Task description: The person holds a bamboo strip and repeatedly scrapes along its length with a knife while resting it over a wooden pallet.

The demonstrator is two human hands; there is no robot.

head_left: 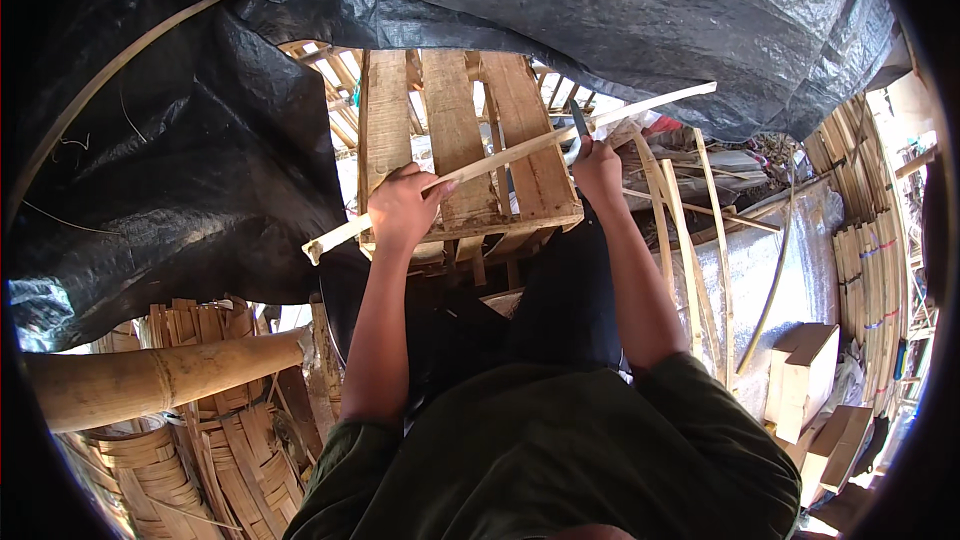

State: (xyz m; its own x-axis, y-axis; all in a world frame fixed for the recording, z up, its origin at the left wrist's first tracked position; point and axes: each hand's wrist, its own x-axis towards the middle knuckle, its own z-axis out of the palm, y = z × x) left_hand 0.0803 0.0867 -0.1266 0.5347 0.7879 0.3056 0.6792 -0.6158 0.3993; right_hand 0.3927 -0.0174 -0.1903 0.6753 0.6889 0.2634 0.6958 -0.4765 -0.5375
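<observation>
A long pale bamboo strip [520, 150] slants across in front of me, its near-left end low and its far-right end raised. My left hand [402, 204] is closed around it, not far from the left end. My right hand [598, 172] grips a knife; its dark blade [579, 120] points up and away, close against the strip. Most of the knife's handle is hidden by the fingers. Beneath the strip stands a slatted wooden crate [455, 90], just beyond my knees.
Black plastic sheeting [180, 150] hangs at the left and overhead. Several loose bamboo strips [685, 240] lean at the right, near tied bundles [868, 270] and wooden blocks [803, 380]. At lower left are a thick bamboo pole [170, 380] and woven baskets [140, 475].
</observation>
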